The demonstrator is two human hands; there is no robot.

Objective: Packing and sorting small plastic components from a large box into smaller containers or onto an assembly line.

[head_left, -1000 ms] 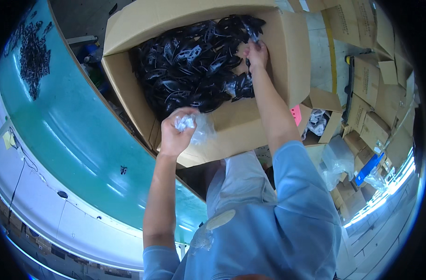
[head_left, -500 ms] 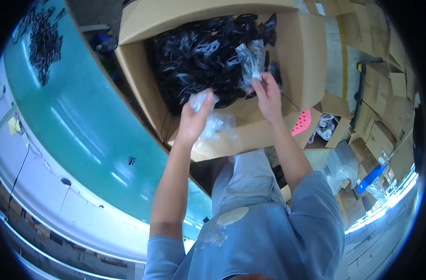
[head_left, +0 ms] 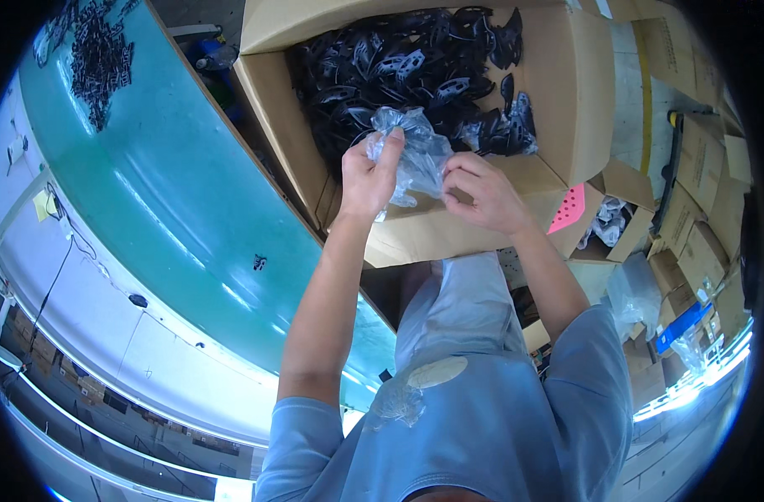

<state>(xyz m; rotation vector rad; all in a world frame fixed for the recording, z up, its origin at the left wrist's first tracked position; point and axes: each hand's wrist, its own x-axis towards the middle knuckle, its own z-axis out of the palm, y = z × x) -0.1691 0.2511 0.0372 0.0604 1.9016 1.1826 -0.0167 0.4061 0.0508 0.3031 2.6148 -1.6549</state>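
A crumpled clear plastic bag [head_left: 419, 157] is stretched between my two hands above the near side of a large cardboard box [head_left: 589, 92]. My left hand [head_left: 369, 177] grips the bag's left side, thumb on top. At its right edge my right hand [head_left: 486, 194] pinches the plastic with curled fingers. Whether the bag contains anything is hard to make out. Beneath, the box holds a heap of curved black plastic parts [head_left: 361, 63], several with cut-out slots. A clear bag with black parts in it [head_left: 516, 132] lies at the box's right inner wall.
On the left runs a long green work table [head_left: 181, 201] carrying a pile of small black pieces [head_left: 102, 63] and one small black piece [head_left: 259, 263]. To the right are a pink perforated piece [head_left: 568, 209], a smaller open carton [head_left: 631, 238] with plastic bags, and stacked cardboard boxes [head_left: 702, 159].
My right hand has let go of the bag with black parts, now lying in the box, and moved down to the other bag's edge. My left hand has raised that bag slightly.
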